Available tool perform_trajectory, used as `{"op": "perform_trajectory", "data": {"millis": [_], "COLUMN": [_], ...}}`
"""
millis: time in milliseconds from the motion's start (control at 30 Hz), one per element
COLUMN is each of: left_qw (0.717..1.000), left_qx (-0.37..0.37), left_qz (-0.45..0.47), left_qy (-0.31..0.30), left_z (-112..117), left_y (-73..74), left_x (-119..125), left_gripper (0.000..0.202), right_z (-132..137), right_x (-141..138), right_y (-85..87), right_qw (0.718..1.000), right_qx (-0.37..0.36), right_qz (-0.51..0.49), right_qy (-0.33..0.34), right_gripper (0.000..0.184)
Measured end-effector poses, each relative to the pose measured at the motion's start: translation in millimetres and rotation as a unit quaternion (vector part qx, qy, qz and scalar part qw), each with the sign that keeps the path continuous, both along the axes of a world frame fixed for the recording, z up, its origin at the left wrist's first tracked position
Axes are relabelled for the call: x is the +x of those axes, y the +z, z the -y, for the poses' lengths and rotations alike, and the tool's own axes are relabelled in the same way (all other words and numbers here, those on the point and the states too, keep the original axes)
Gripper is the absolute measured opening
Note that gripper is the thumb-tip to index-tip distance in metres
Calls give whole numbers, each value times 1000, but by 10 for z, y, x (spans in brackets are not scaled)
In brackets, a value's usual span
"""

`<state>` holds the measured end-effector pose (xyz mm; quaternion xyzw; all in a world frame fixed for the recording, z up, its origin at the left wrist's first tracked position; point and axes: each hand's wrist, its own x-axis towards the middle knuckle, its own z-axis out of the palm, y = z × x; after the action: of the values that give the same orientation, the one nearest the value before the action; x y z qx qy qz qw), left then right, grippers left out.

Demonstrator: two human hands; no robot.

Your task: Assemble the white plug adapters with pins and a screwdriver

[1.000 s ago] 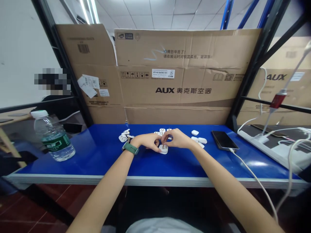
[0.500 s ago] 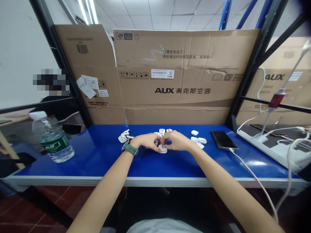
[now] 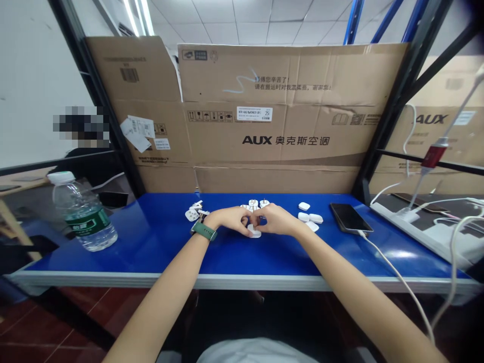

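Left hand: my left hand [image 3: 227,220], green watch strap [image 3: 204,231] at the wrist, has its fingertips pinched shut on the small white plastic plug body [image 3: 254,232].
Right hand: my right hand [image 3: 274,219] grips the same piece from the 3 o'clock side, knuckles nearly touching the left.
Plug body: it rests on the glossy blue tabletop [image 3: 151,247] between my fingertips. My fingers hide how it seats.
Risk, slip: the piece is small and smooth, so uneven squeezing could shoot it across the slick top.
Risk, scatter: the loose white plug parts [image 3: 254,203] lie just beyond my knuckles at 12 o'clock, and a jerk could knock them.
Risk, snag: the black smartphone [image 3: 351,218] lies at 3 o'clock. Its white charging cable [image 3: 393,275] runs toward 5 o'clock near my right forearm, where my elbow could catch it.
Risk, bottle: the clear plastic water bottle [image 3: 81,212] at 9 o'clock is well apart, so it is unlikely to be hit.
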<state>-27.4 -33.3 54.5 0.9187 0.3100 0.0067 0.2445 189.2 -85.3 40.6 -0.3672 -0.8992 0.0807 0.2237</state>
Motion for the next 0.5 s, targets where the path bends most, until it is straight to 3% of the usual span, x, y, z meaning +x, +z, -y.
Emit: {"op": "perform_trajectory", "data": {"millis": [500], "left_qw": [1000], "left_qx": [8], "left_qz": [-6], "left_qy": [5], "left_z": [25], "left_y": [40], "left_x": [-3], "left_gripper": [48], "right_z": [-51], "right_x": [22], "right_y": [6], "right_qw": [999], "right_qx": [-45], "right_qz": [-23], "right_qy": [-12], "right_gripper": [12]}}
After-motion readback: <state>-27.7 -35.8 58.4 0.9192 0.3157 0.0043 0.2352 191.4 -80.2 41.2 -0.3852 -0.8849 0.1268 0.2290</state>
